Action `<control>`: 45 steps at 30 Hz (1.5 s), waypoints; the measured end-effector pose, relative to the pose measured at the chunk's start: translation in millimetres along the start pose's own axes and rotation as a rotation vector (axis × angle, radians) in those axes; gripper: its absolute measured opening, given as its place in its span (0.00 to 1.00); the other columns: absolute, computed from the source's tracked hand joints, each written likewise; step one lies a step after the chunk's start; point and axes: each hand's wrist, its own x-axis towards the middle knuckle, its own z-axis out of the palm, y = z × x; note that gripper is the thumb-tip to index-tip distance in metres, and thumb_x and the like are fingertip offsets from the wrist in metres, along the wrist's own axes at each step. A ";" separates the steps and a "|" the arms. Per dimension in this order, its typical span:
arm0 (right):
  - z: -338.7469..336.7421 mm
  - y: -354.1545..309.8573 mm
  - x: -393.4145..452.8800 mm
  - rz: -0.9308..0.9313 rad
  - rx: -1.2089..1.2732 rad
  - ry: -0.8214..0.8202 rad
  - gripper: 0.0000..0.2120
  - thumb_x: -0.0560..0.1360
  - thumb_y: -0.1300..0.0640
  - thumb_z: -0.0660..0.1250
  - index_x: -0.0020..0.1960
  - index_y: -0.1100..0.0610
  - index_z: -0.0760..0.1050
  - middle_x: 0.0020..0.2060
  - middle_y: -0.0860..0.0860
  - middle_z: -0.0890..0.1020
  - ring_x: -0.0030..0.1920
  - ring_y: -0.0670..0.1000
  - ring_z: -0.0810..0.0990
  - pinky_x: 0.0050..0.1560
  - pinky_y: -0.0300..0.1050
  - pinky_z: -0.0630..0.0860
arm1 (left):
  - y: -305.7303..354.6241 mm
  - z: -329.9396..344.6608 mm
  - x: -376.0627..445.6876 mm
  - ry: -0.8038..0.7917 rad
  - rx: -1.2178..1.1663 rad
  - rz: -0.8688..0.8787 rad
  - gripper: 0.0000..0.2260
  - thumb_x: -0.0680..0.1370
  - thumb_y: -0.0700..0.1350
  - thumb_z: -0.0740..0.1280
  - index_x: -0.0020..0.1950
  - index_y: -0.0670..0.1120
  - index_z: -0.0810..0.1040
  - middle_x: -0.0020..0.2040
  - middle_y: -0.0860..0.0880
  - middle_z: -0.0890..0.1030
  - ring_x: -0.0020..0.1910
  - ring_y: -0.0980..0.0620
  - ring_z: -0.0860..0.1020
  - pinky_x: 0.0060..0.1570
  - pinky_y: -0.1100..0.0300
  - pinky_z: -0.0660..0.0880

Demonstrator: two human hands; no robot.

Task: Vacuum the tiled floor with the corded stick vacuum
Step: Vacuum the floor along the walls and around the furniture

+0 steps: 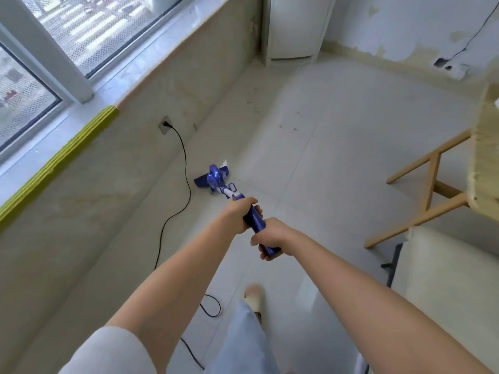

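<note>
A blue stick vacuum (216, 179) leans toward me, its floor head (201, 181) flat on the white tiled floor (337, 147) close to the wall under the window. My left hand (239, 214) grips the upper part of the blue handle. My right hand (271, 237) grips the handle's end just behind it. A black cord (186, 168) runs from a wall socket (165, 125) down along the floor and loops near my feet. Small dark bits of debris (287, 127) lie on the tiles ahead.
A wooden chair (432, 184) with a woven seat stands at the right. A pale sofa edge (445, 279) is at the lower right. A white cabinet (294, 28) fills the far corner. A window sill with a yellow edge strip (62, 157) runs along the left wall.
</note>
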 end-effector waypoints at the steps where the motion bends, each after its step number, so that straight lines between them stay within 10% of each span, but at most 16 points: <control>1: 1.1 -6.7 7.8 -0.001 0.000 -0.003 0.17 0.75 0.65 0.66 0.62 0.61 0.66 0.36 0.56 0.75 0.29 0.51 0.78 0.29 0.42 0.77 | 7.9 -3.4 4.8 0.006 -0.003 0.001 0.06 0.79 0.38 0.64 0.53 0.40 0.69 0.36 0.45 0.74 0.35 0.50 0.74 0.37 0.57 0.74; 17: -3.2 -1.6 32.3 -0.011 -0.015 -0.009 0.18 0.75 0.63 0.66 0.63 0.58 0.66 0.38 0.56 0.75 0.31 0.50 0.76 0.31 0.42 0.77 | 12.1 -0.8 21.5 0.036 0.004 0.009 0.04 0.79 0.38 0.64 0.49 0.40 0.69 0.38 0.45 0.75 0.37 0.50 0.75 0.45 0.56 0.75; 45: 89.9 236.6 -221.7 -0.077 0.312 0.022 0.11 0.76 0.64 0.65 0.56 0.61 0.66 0.34 0.55 0.72 0.26 0.49 0.73 0.24 0.39 0.75 | -258.3 25.0 -158.6 -0.138 0.288 -0.087 0.03 0.76 0.38 0.65 0.45 0.40 0.72 0.36 0.45 0.75 0.34 0.49 0.75 0.35 0.57 0.74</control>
